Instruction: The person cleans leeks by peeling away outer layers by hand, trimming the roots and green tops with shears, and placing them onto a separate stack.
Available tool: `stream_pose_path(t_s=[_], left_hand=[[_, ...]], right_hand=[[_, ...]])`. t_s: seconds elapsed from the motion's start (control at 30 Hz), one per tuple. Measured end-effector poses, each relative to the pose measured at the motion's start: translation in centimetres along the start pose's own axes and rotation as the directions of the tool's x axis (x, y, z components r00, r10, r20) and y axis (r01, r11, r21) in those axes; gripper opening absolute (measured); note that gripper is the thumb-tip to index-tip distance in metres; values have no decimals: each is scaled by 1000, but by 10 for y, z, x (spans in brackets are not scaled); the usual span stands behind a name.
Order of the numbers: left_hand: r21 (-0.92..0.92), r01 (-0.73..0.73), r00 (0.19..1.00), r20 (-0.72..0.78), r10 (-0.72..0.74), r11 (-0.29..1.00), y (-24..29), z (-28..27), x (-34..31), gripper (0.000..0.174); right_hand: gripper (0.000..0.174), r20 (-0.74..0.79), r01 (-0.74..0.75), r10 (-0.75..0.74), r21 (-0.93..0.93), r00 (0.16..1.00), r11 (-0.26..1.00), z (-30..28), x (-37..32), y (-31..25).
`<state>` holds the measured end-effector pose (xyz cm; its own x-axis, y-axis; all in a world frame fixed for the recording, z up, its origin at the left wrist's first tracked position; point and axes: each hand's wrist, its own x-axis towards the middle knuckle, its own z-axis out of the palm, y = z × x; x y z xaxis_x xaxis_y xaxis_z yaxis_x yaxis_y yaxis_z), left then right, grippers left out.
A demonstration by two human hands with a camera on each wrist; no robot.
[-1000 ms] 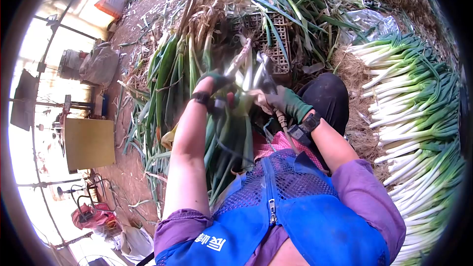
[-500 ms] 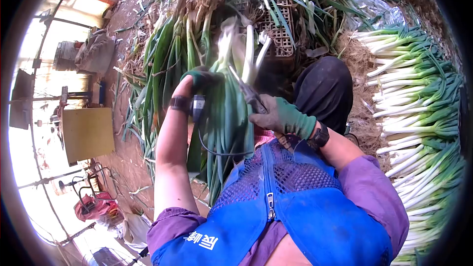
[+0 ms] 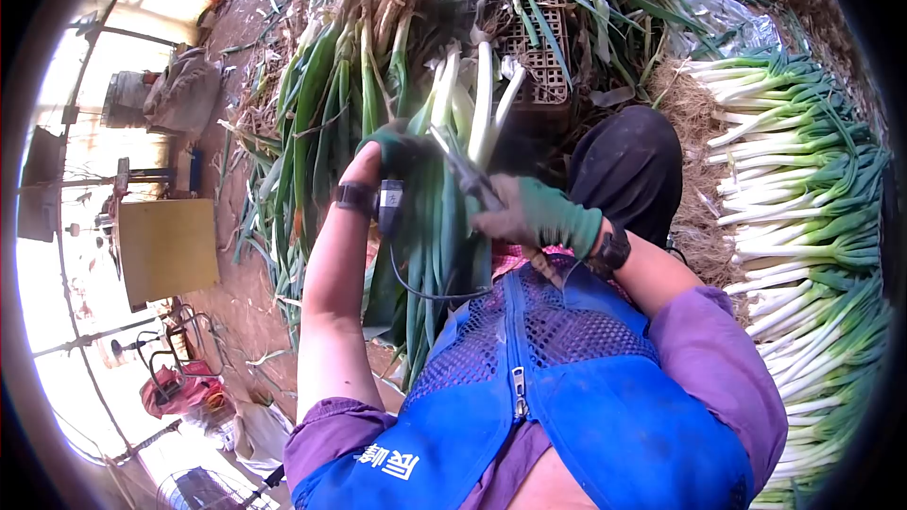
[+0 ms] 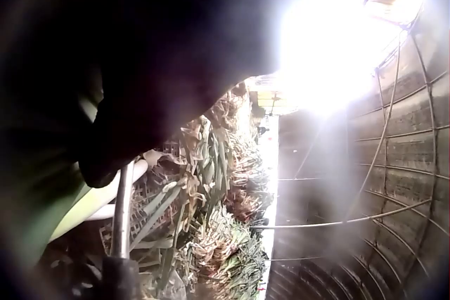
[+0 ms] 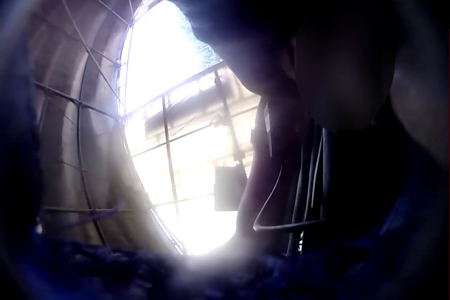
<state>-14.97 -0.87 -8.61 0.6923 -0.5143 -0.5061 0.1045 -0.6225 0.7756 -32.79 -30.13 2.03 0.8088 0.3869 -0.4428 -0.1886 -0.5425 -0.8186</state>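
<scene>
In the head view my gloved left hand (image 3: 402, 149) grips a bunch of long green onions (image 3: 449, 227), white stems pointing away and green leaves hanging toward my lap. My gloved right hand (image 3: 529, 212) holds an air blow gun (image 3: 470, 179), with a hose fitting below the hand. Its thin metal nozzle (image 4: 124, 205) crosses in front of the white stems (image 4: 95, 201) in the left wrist view, close beside my dark left hand (image 4: 162, 75). Motion blurs the right hand in the head view. The right wrist view is mostly dark, with the onion leaves hardly visible.
Untrimmed green onions (image 3: 321, 123) lie heaped at the left. A plastic crate (image 3: 546, 47) stands ahead under loose leaves. Cleaned onions (image 3: 784, 208) form a long row at the right, beside my bent knee (image 3: 628, 165). A yellowish board (image 3: 168, 250) stands farther left.
My left hand has moved slightly left with the bunch, whose white stems now stand spread apart. My right hand has brought the blow gun's nozzle lower and left, beside the left hand.
</scene>
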Motion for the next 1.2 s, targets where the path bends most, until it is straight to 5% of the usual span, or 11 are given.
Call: stream_pose_path(t_s=[0.1, 0.27, 0.47, 0.63, 0.73, 0.83, 0.9, 0.97, 1.0, 1.1, 1.2], left_hand=[[221, -131, 980, 174, 93, 966, -13, -9, 14, 37], [-62, 303, 952, 67, -299, 951, 9, 3, 8, 45], [-15, 182, 981, 66, -181, 983, -60, -9, 32, 44], [-128, 464, 851, -211, -481, 876, 113, 38, -45, 38], [255, 192, 980, -96, -173, 948, 64, 18, -35, 31], [682, 76, 997, -31, -75, 727, 19, 0, -8, 29], [709, 200, 980, -135, -148, 676, 44, 0, -15, 33], [217, 573, 777, -449, -441, 790, 73, 12, -27, 39], [314, 519, 758, -599, -258, 795, 72, 18, -31, 53], [752, 406, 820, -550, 157, 519, 105, 26, -39, 56], [566, 344, 923, -350, -159, 750, 107, 33, -17, 63]], right_hand=[[58, -16, -22, 21, -61, 1000, 998, 3, -15, -3], [60, -21, -70, 68, -87, 997, 994, 4, -17, 4], [61, -1, -69, 69, -104, 998, 992, 3, -19, 1], [54, -5, -97, 97, -22, 995, 995, -3, 19, 13], [50, -13, -99, 99, 14, 995, 995, -2, 56, 39], [58, -60, -97, 92, -73, 994, 993, -4, 42, 21], [61, -98, -75, 60, -155, 993, 985, 1, 31, 16], [68, -79, -117, 108, -121, 991, 986, 0, 27, 17], [70, -78, -153, 145, -119, 986, 981, 0, 28, 21], [73, -85, -168, 163, -60, 983, 984, 1, 34, 41], [72, -81, -162, 159, -33, 984, 986, 1, 29, 34]])
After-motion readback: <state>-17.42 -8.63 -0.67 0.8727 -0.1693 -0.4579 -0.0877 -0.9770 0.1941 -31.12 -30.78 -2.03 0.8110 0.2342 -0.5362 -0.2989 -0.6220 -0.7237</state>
